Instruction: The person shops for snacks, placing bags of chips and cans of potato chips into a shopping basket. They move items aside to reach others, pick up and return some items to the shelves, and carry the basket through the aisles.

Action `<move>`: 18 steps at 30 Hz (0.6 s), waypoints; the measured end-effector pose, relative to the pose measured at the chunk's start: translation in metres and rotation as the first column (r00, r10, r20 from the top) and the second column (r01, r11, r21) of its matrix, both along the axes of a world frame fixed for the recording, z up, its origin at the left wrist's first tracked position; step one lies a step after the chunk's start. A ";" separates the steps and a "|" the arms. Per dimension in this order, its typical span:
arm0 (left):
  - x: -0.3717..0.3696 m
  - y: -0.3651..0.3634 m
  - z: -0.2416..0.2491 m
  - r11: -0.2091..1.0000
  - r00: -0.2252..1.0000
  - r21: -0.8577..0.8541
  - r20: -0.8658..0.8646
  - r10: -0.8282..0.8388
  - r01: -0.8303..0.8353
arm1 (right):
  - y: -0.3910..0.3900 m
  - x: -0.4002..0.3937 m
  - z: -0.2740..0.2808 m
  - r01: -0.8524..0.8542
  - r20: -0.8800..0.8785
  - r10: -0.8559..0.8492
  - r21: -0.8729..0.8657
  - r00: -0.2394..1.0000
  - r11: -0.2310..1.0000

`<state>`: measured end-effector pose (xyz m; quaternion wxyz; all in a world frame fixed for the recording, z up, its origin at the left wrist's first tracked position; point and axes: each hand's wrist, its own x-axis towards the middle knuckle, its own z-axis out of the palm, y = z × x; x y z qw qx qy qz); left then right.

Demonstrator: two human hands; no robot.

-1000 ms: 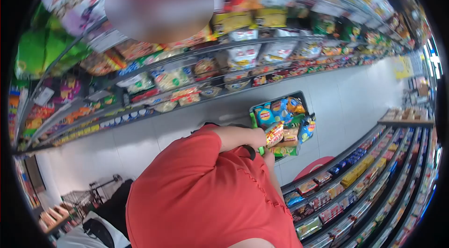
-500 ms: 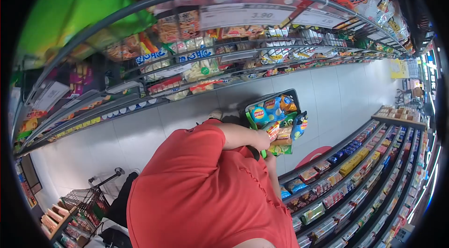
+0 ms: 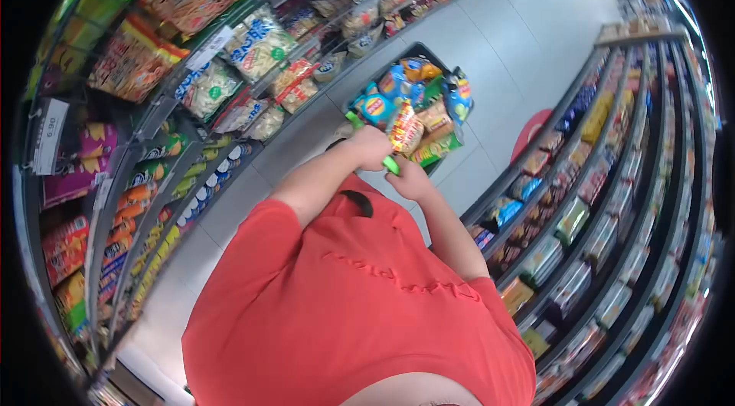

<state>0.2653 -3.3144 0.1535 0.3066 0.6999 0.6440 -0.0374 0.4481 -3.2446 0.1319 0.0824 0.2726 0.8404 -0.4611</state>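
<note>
My left hand (image 3: pixel 370 147) is closed around the green handle (image 3: pixel 391 165) at the near end of a dark shopping basket (image 3: pixel 422 49). Close beside it, my right hand (image 3: pixel 411 179) has its fingers curled on the handle's right part. The basket, in front of me on the floor side, is heaped with snack bags. Among them are a blue chip bag (image 3: pixel 377 106), a red and yellow packet (image 3: pixel 404 129), a brown packet (image 3: pixel 436 121) and a green bag (image 3: pixel 438 147). Another blue bag (image 3: pixel 458 96) leans over the right rim.
Along the left stands a snack shelf with hanging bags (image 3: pixel 259 44), price tags (image 3: pixel 52 136) and rows of packets. A long low tiered rack (image 3: pixel 570 218) of packaged goods runs on the right. Pale floor tiles (image 3: pixel 505 38) lie between, with a red floor marking (image 3: pixel 530 134).
My view has turned, so the shelf now stands on the left and the basket appears higher. Both hands stay at the handle, and my right arm shows more fully.
</note>
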 end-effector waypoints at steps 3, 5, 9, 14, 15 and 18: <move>0.011 -0.037 0.007 0.999 1.000 -0.050 -0.011 0.000 -0.001 | -0.033 0.013 -0.002 -0.066 -0.001 0.066 -0.084 0.998 0.994; 0.015 -0.060 0.015 0.998 0.999 -0.063 -0.039 0.019 -0.021 | -0.049 0.018 -0.004 -0.091 -0.012 0.090 -0.105 0.996 0.990; 0.029 -0.105 0.022 0.984 0.999 -0.180 -0.037 -0.006 0.000 | -0.068 0.036 -0.021 -0.141 -0.035 0.142 -0.491 0.989 0.860; 0.036 -0.158 0.024 0.969 0.999 -0.245 0.021 0.037 -0.031 | -0.075 0.071 -0.107 0.247 0.086 -0.232 -0.412 0.969 0.877; 0.035 -0.165 0.022 0.970 0.999 -0.242 0.041 0.035 -0.024 | -0.075 0.075 -0.127 0.257 0.091 -0.242 -0.262 0.966 0.930; 0.032 -0.173 0.027 0.913 0.991 -0.407 0.102 0.084 -0.036 | -0.075 0.068 -0.114 0.212 0.216 -0.174 -0.166 0.961 0.963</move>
